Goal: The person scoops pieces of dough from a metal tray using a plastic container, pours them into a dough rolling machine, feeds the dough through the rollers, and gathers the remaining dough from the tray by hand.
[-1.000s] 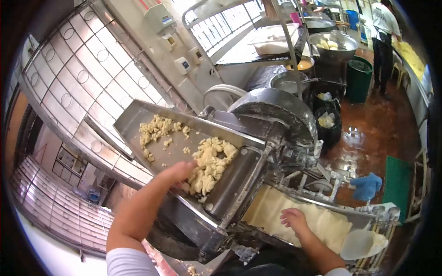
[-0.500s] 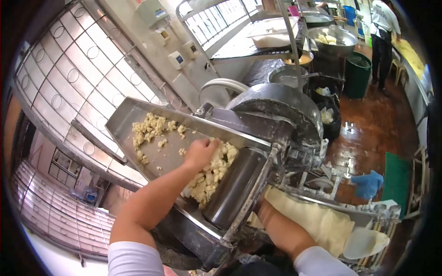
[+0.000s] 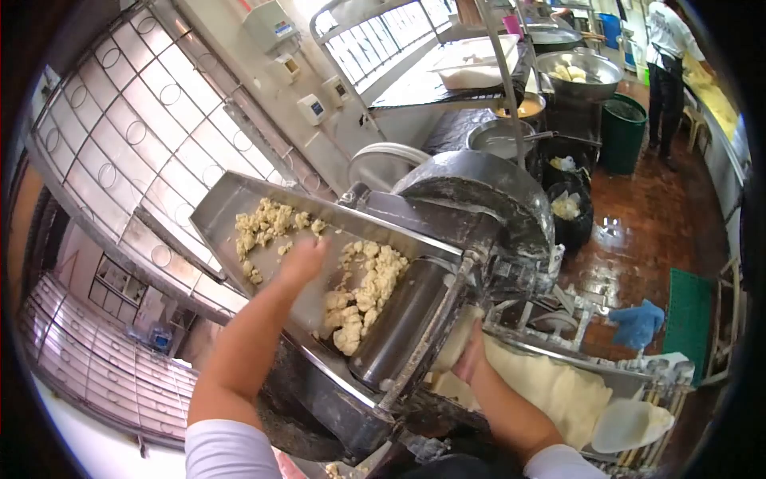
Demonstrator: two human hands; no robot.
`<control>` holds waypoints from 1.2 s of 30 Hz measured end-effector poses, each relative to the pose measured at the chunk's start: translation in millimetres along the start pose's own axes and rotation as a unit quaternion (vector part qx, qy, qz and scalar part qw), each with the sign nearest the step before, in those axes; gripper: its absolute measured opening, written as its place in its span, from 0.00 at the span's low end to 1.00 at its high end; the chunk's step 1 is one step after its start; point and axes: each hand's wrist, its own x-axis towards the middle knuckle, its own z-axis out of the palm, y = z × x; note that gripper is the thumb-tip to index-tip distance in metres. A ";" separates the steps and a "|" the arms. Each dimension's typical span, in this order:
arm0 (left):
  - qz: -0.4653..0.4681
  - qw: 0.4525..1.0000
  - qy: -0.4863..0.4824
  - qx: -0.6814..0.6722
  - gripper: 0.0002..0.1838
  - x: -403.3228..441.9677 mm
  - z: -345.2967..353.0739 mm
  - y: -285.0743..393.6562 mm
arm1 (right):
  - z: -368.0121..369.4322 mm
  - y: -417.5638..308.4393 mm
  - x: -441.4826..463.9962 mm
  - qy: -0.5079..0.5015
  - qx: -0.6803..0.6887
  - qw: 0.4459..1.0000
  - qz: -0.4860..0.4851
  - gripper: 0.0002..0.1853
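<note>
My left hand (image 3: pixel 306 259), a little blurred with its fingers curled in, is over the metal feed tray (image 3: pixel 209 209) of a dough roller machine. Whether anything is inside those fingers is hidden. Crumbly pale dough (image 3: pixel 369 279) lies heaped against the dark steel roller (image 3: pixel 403 323), to the right of this hand. More dough crumbs (image 3: pixel 270 223) sit further up the tray. Below the roller, my right hand (image 3: pixel 471 358) grips a smooth dough sheet (image 3: pixel 455 339) at the machine's outlet, its fingers partly hidden by the sheet.
A wide folded dough sheet (image 3: pixel 542 383) lies at lower right beside a translucent plastic scoop (image 3: pixel 630 423). A blue cloth (image 3: pixel 637 322) hangs nearby. A large wheel guard (image 3: pixel 487 184) flanks the machine. Beyond are basins, a green bin (image 3: pixel 622 134) and another person (image 3: pixel 666 72).
My left hand has drawn back from the dough by the roller toward the upper left of the tray. My right hand has risen into view at the dough sheet below the roller.
</note>
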 end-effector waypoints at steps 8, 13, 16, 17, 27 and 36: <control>0.016 0.991 -0.133 0.018 0.19 -74.3 35.3 51.5 | -83.6 -14.4 -48.2 0.041 -0.267 0.956 -0.115 0.25; 0.078 0.989 -0.105 0.064 0.21 -78.6 41.6 63.3 | -123.1 -24.2 -58.0 0.026 -0.306 0.936 -0.173 0.23; 0.078 0.991 -0.072 0.076 0.20 -46.4 35.5 28.8 | -144.1 -31.8 -66.8 0.055 -0.313 0.933 -0.167 0.23; 0.083 0.985 -0.008 0.148 0.21 -23.9 26.1 5.2 | -154.6 -33.9 -69.0 0.070 -0.329 0.929 -0.152 0.22; 0.005 0.988 -0.029 -0.149 0.46 -7.8 86.2 26.6 | -225.6 -27.5 -76.0 0.212 -0.573 0.751 -0.249 0.16; 0.078 0.996 -0.018 -0.037 0.21 -43.3 12.6 70.2 | -109.9 -18.6 -25.4 0.076 -0.456 0.830 -0.313 0.15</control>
